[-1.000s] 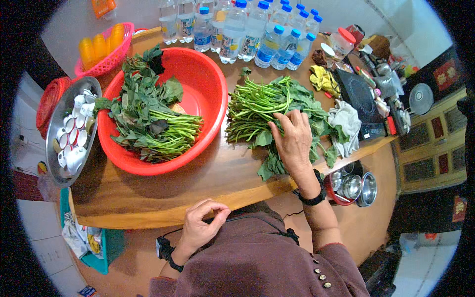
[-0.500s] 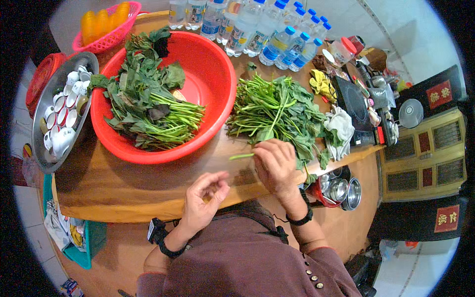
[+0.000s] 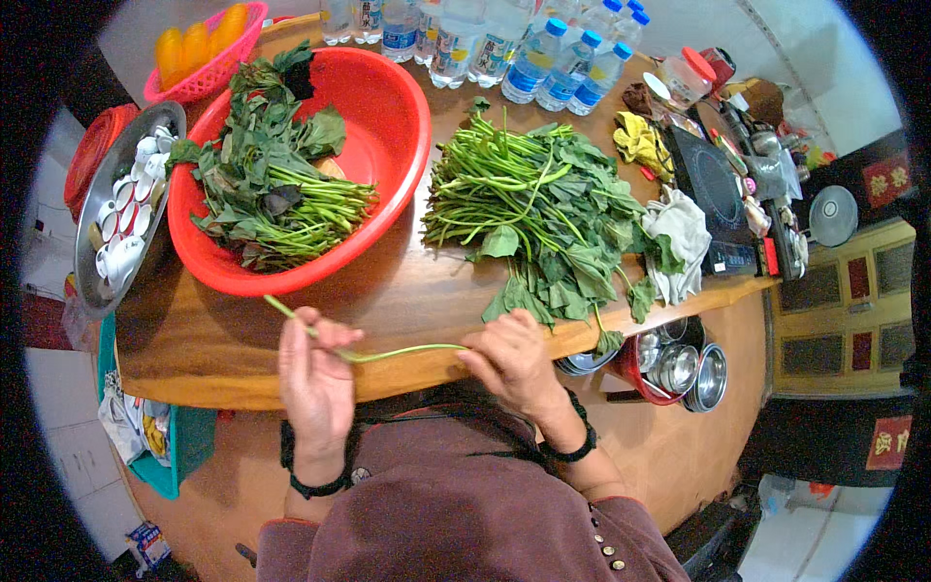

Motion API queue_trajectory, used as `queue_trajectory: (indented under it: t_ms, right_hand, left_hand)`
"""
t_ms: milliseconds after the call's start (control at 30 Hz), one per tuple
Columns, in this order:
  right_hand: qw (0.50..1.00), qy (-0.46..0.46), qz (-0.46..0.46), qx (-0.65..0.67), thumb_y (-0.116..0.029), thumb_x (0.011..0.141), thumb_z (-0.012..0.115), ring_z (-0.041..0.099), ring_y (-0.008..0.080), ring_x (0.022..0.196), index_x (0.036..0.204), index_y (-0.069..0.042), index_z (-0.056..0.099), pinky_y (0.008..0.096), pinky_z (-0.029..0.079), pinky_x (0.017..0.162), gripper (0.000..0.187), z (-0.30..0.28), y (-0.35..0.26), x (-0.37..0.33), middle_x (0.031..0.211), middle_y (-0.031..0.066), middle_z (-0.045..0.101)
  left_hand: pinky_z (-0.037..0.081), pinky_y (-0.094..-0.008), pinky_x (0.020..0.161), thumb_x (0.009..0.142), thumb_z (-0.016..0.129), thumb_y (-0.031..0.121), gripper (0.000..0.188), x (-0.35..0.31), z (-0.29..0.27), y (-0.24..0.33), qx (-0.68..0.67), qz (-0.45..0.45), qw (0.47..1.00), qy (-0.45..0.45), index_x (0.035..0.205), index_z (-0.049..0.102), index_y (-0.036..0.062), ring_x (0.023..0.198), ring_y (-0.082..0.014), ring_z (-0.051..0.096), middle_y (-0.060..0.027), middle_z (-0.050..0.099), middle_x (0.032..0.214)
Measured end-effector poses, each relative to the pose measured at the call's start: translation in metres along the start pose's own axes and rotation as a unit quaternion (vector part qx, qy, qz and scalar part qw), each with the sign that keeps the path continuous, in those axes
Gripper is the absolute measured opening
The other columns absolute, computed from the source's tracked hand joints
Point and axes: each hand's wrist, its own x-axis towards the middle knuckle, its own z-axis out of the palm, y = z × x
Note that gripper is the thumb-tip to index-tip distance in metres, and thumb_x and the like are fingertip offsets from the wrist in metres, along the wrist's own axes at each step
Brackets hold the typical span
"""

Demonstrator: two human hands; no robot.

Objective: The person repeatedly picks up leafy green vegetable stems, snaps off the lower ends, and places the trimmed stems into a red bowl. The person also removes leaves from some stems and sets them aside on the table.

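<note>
A long, thin green stem (image 3: 412, 348) stretches between my hands above the front edge of the wooden table (image 3: 194, 364). My left hand (image 3: 318, 388) has it between thumb and fingers, with one tip sticking out past them. My right hand (image 3: 516, 364) pinches the other end, its fingers curled. Just beyond the right hand lies a heap of leafy green stalks (image 3: 543, 218) on the table, its leaves hanging toward the front edge. To the left, a red plastic basin (image 3: 412, 160) holds a bunch of similar leafy stalks (image 3: 291, 199), with stem ends pointing right.
Blue-capped water bottles (image 3: 533, 63) line the back. At far left stand a metal tray (image 3: 87, 262) of small cups and a pink basket (image 3: 208, 78). A white cloth (image 3: 679, 238), a yellow cloth (image 3: 642, 141) and an induction cooker (image 3: 713, 184) lie right. Metal bowls (image 3: 679, 369) stand below.
My left hand has moved left and taken hold of the stem. The right hand has come down toward the table edge. The stem now spans both hands; the view has shifted slightly.
</note>
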Motion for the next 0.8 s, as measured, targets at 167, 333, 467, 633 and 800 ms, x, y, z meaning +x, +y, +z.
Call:
queue_trajectory:
  t_ms: [167,333,467,633,800]
  right_hand:
    - [0.99,0.083,0.087,-0.078,-0.004,0.084,0.074,0.059,0.0294,0.079,0.092,-0.005,0.071,0.0395,0.046,0.072,0.009,-0.029,0.029,0.022,0.083,0.0095,0.062]
    - [0.968,0.127,0.007,-0.215,-0.001,0.078,0.077,0.057,0.0282,0.084,0.103,-0.01,0.07,0.0392,0.046,0.073,0.028,-0.027,0.038,0.062,0.094,0.008,0.058]
    - [0.956,0.094,0.001,-0.279,-0.003,0.077,0.076,0.056,0.0291,0.092,0.101,-0.011,0.07,0.0407,0.046,0.078,0.025,-0.021,0.047,0.077,0.101,0.0076,0.058]
    - [0.962,0.129,-0.014,-0.241,-0.004,0.077,0.077,0.058,0.0299,0.099,0.098,-0.012,0.068,0.0414,0.046,0.085,0.024,-0.021,0.039,0.072,0.105,0.0073,0.061]
    - [0.983,0.089,-0.053,-0.154,-0.002,0.078,0.075,0.064,0.0252,0.092,0.097,-0.009,0.065,0.0404,0.042,0.09,0.023,-0.016,0.007,0.053,0.091,0.0045,0.066]
  left_hand:
    - [0.057,-0.0373,0.078,0.11,0.041,0.02,0.024,-0.003,-0.015,0.023,0.0,-0.02,1.0,-0.022,0.126,0.054,0.007,0.075,-0.0111,0.052,-0.0001,0.048,0.083]
    - [0.046,-0.0277,0.058,0.103,0.049,0.02,0.012,-0.008,-0.009,0.01,0.014,-0.161,0.987,0.001,0.106,0.053,0.0093,0.069,-0.0094,0.045,0.0009,0.045,0.081]
    - [0.038,-0.0253,0.054,0.104,0.049,0.023,0.016,-0.008,-0.002,0.0,0.083,-0.209,0.974,-0.011,0.105,0.057,0.0083,0.06,-0.0076,0.035,0.0047,0.035,0.067]
    - [0.035,-0.0247,0.054,0.109,0.045,0.028,0.029,-0.007,0.008,-0.013,0.11,-0.219,0.966,-0.082,0.115,0.06,0.0044,0.059,-0.0064,0.033,0.0059,0.031,0.066]
    - [0.036,-0.0227,0.056,0.109,0.047,0.028,0.038,-0.005,0.027,-0.029,0.109,-0.187,0.971,-0.106,0.134,0.055,0.0001,0.06,-0.0057,0.033,0.0061,0.032,0.068]
